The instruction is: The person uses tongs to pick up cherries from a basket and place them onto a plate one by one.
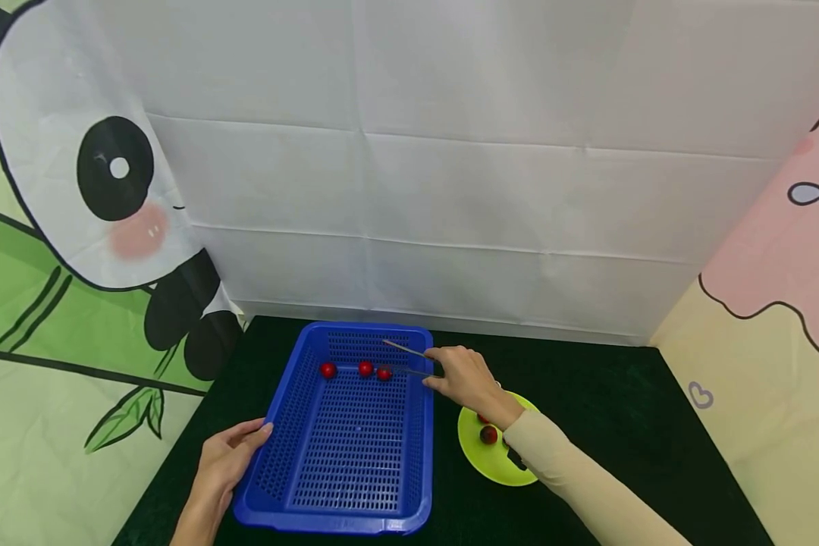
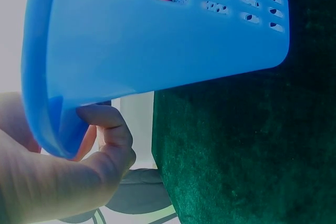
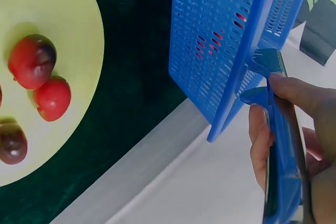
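My left hand (image 1: 227,459) grips the left rim of a blue perforated plastic basket (image 1: 419,455); in the left wrist view its thumb and fingers wrap the rim. My right hand (image 1: 465,375) holds metal serving tongs (image 3: 289,129) over the basket's far right side, their arms spread apart. One tip looks forked, the other spoon-like. Three red cherry tomatoes lie in the far part of the basket: a left one (image 1: 328,370), a middle one (image 1: 365,368) and a right one (image 1: 384,374). The lower tong arm overlaps the right one in the head view.
A yellow-green plate (image 1: 481,459) sits right of the basket, partly under my right forearm. It bears several tomatoes, including a dark red one (image 3: 32,61) and a bright red one (image 3: 52,98). Dark green cloth (image 1: 621,409) covers the table; a white wall sheet (image 1: 450,189) hangs behind.
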